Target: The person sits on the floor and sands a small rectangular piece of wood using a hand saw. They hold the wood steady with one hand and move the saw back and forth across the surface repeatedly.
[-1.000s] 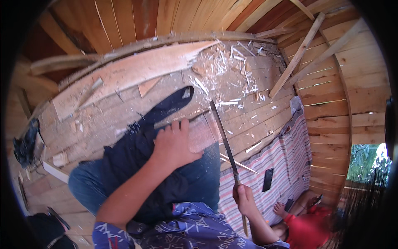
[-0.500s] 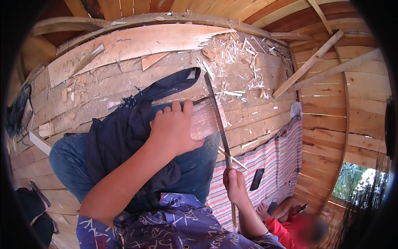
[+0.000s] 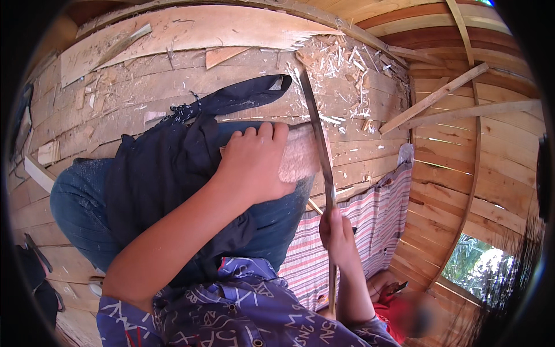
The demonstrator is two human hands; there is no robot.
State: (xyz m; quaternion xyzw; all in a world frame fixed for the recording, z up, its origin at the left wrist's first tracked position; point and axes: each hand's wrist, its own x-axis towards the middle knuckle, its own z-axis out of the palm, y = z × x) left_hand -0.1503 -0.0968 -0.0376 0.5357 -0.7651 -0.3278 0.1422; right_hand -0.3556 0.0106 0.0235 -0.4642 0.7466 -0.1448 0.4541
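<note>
My left hand [image 3: 254, 159] is closed over a short, rough, pinkish block of wood [image 3: 300, 155] with a dark strip along its far side. The block rests across my thigh, on blue trousers [image 3: 289, 225]. My right hand [image 3: 340, 231] is wrapped round the pale handle of a long-handled knife [image 3: 317, 118]. Its long, narrow, dark blade points away from me and crosses the block's right end. The handle runs back beside my right forearm. Whether the blade is biting into the wood cannot be made out. A dark cloth [image 3: 167, 173] lies over my lap.
Wood shavings [image 3: 352, 75] litter the plank floor ahead. A long pale board [image 3: 196, 29] with a splintered end lies at the far side. A striped cloth [image 3: 370, 214] is spread to the right. Another person in red [image 3: 390, 315] sits at the lower right. Slanting beams [image 3: 436, 98] lean by the wall.
The view has shifted. My right hand and the knife have moved slightly forward, while my left hand still holds the block. My right hand now hides most of the phone on the striped cloth.
</note>
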